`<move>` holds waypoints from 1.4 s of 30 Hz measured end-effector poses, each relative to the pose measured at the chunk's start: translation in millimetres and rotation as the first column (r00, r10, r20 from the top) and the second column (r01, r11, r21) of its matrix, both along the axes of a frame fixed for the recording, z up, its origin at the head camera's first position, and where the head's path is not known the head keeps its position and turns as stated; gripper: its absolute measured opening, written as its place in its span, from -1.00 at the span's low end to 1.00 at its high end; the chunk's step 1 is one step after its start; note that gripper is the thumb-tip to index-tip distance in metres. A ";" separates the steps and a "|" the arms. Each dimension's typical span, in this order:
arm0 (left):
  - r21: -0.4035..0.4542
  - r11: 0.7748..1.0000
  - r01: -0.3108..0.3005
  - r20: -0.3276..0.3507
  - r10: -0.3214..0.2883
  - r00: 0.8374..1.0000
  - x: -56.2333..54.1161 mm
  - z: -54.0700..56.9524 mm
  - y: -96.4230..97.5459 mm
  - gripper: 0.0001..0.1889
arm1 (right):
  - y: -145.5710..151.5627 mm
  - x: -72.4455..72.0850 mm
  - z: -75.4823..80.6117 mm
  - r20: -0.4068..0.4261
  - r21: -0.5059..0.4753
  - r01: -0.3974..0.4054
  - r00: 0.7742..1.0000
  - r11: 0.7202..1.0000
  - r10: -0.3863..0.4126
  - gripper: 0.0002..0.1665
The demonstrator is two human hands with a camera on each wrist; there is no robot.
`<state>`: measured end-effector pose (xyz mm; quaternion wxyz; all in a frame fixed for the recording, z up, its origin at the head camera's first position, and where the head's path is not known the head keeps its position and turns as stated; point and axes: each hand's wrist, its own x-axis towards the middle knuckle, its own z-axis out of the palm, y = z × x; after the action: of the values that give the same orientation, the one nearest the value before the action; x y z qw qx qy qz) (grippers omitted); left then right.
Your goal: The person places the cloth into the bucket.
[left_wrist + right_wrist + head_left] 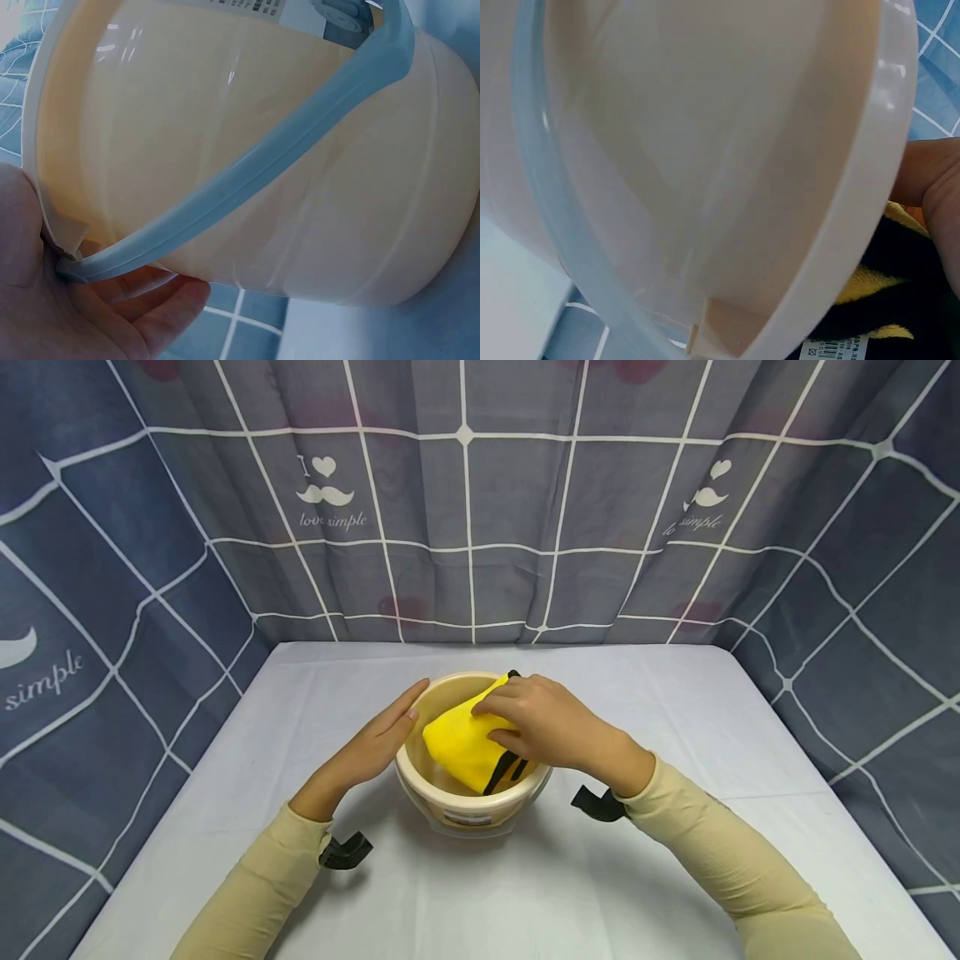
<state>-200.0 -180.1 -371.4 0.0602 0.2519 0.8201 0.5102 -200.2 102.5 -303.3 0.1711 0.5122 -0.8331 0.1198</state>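
A cream plastic bucket [420,783] stands upright on the white table. My left hand [377,739] rests against its left side, fingers fairly straight along the outside near the rim. The left wrist view shows that hand [97,307] beside the lower end of the bucket's pale handle [247,184]. With my right hand [551,722] I grip a soft yellow and black cloth item [465,743], which lies tilted inside the bucket mouth. In the right wrist view, fuzzy black and yellow fabric [870,289] with a barcode label shows past the rim; its exact kind is unclear.
The white-covered table [315,693] runs up to a grey checked curtain [420,502] at the back, with similar curtains at left and right. Black straps [347,852] sit at both sleeve cuffs. A label [467,818] is on the bucket's front.
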 end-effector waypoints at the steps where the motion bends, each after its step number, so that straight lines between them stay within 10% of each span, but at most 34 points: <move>1: -0.001 1.000 -0.001 0.000 0.001 1.000 -0.1 -0.1 0.0 -0.42 | -0.6 -0.1 -0.5 0.003 0.002 -0.002 1.000 1.000 0.002 -0.63; 42: -0.012 1.000 0.003 -0.011 -0.003 1.000 -1.2 -0.4 -2.4 -0.42 | -4.5 -0.3 -21.7 0.083 -0.010 -0.012 0.996 1.000 0.013 -0.69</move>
<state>-201.2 -182.5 -371.8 0.0578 0.2556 0.8230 0.5039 -200.5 98.0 -325.0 0.1380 0.5110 -0.8358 0.1460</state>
